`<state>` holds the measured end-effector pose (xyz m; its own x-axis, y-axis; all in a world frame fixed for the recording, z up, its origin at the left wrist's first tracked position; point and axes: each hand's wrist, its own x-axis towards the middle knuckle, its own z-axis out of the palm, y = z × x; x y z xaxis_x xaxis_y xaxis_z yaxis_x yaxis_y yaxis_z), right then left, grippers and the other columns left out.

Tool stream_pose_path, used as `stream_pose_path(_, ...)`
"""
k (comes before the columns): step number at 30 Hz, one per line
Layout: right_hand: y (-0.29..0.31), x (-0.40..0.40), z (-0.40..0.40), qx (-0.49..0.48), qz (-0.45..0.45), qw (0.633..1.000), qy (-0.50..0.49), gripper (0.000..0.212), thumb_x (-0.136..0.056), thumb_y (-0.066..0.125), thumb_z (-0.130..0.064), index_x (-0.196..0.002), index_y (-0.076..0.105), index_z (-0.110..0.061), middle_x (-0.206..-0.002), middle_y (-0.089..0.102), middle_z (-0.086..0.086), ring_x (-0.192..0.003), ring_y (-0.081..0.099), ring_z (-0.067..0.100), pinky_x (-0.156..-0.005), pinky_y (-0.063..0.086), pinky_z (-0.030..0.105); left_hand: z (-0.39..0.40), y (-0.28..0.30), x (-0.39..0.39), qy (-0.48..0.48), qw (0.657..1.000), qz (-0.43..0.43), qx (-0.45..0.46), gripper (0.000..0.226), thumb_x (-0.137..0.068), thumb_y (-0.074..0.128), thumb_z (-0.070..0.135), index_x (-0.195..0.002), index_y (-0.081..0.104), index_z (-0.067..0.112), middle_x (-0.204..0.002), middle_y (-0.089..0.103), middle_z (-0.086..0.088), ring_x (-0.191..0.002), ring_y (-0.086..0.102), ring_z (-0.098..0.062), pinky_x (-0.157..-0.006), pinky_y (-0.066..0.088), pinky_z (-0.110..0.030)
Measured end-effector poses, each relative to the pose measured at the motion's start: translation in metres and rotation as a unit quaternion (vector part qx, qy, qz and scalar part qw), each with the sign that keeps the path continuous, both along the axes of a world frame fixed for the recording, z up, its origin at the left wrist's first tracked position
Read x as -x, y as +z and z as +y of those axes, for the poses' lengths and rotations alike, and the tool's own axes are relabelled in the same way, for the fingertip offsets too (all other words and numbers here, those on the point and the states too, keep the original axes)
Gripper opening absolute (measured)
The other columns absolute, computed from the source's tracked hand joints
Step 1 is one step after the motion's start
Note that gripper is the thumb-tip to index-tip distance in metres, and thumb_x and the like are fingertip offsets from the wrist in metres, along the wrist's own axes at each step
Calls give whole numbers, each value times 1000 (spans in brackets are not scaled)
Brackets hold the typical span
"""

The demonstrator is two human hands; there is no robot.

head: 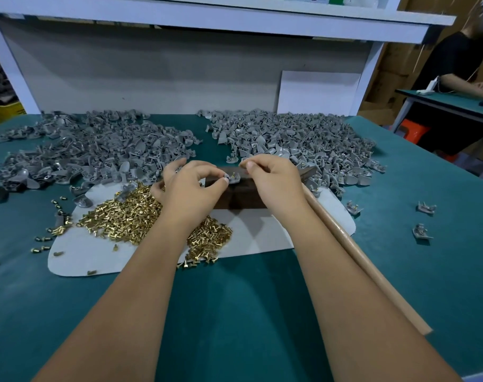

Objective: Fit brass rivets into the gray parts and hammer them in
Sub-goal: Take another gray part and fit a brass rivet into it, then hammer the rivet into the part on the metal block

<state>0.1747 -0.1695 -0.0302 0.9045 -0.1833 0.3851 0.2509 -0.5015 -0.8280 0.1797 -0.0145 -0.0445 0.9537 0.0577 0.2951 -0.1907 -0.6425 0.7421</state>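
pinching one gray part [233,177] on the dark block [241,195], left hand [192,183] and right hand [273,176] fingertips closed; brass rivet [238,175] shank upright. no legible writing.

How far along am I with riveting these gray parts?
Early to midway, it seems. Done: the right pile shows brass specks, likely riveted parts. In hand: both hands, left and right, pinch one gray part with rivets on the dark block. Left: the left pile, loose rivets, and hammering; the wooden handle lies idle.
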Motion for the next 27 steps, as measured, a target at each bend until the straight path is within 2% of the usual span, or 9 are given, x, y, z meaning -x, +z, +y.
stream_pose_path(4, 2, 2, 1, -28, 10, 1000, 8, 20, -93, 54, -18, -90, 74, -23, -83, 68, -15, -86, 61, 4, -77, 48, 21, 0, 1, -2, -8, 1000, 12, 18, 12, -88, 66, 44, -77, 69, 41, -116, 60, 29, -139, 20, -6, -106, 7, -44)
stream_pose_path(9, 2, 1, 2, -11, 13, 1000, 17, 20, -93, 55, -16, -92, 75, -19, -88, 69, -12, -88, 60, 1, -73, 43, 13, 0, 2, -2, -15, 999, 26, 41, 13, -89, 66, 42, -76, 70, 40, -116, 58, 29, -140, 19, -6, -108, 7, -46)
stream_pose_path(14, 7, 6, 3, -23, 42, 999, 24, 20, -93, 55, -17, -93, 74, -22, -95, 69, -10, -94, 60, 5, -83, 46, 22, -4, 2, -1, 4, 1000, 8, 23, 17, -87, 68, 41, -70, 64, 42, -111, 56, 29, -138, 21, -7, -106, 9, -44)
stream_pose_path(17, 18, 16, -7, -23, 44, 999, -4, 19, -93, 54, -20, -91, 72, -26, -84, 66, -14, -81, 58, 3, -69, 43, 23, -4, 1, -1, 11, 1000, -6, 12, 19, -87, 69, 40, -69, 62, 42, -108, 56, 29, -137, 22, -9, -105, 11, -43)
stream_pose_path(20, 28, 34, -32, 127, 70, 981, -125, 22, -89, 49, -24, -70, 60, -18, -65, 58, -7, -64, 54, 16, -53, 35, 25, -5, 1, 0, 11, 1000, -9, 16, 19, -86, 69, 39, -68, 63, 40, -104, 54, 30, -136, 23, -9, -106, 10, -43)
stream_pose_path(23, 30, 57, -54, 299, 219, 904, -214, 28, -86, 50, -34, -67, 49, -14, -70, 54, 3, -72, 51, 28, -55, 33, 28, -7, 2, 2, 17, 1000, -14, 0, 18, -85, 70, 43, -68, 62, 40, -110, 56, 27, -136, 23, -11, -108, 10, -46)
stream_pose_path(25, 24, 68, -56, 362, 296, 859, -206, 18, -86, 52, -31, -77, 51, -15, -85, 57, 6, -81, 52, 29, -61, 35, 28, -8, 3, 3, 25, 999, -13, -15, 16, -85, 69, 45, -72, 63, 40, -117, 57, 24, -137, 23, -13, -109, 9, -48)
stream_pose_path(26, 20, 71, -54, 383, 305, 848, -201, 10, -87, 53, -27, -87, 54, -17, -96, 59, 8, -88, 54, 30, -65, 36, 29, -9, 4, 4, 27, 999, -12, -18, 15, -86, 69, 45, -73, 63, 40, -119, 57, 23, -137, 23, -14, -110, 9, -48)
stream_pose_path(27, 15, 72, -53, 397, 298, 844, -202, 14, -87, 54, -23, -99, 57, -17, -106, 59, 9, -96, 55, 31, -69, 37, 29, -9, 4, 5, 27, 999, -11, -20, 14, -87, 68, 45, -75, 63, 41, -121, 57, 22, -137, 24, -15, -110, 9, -48)
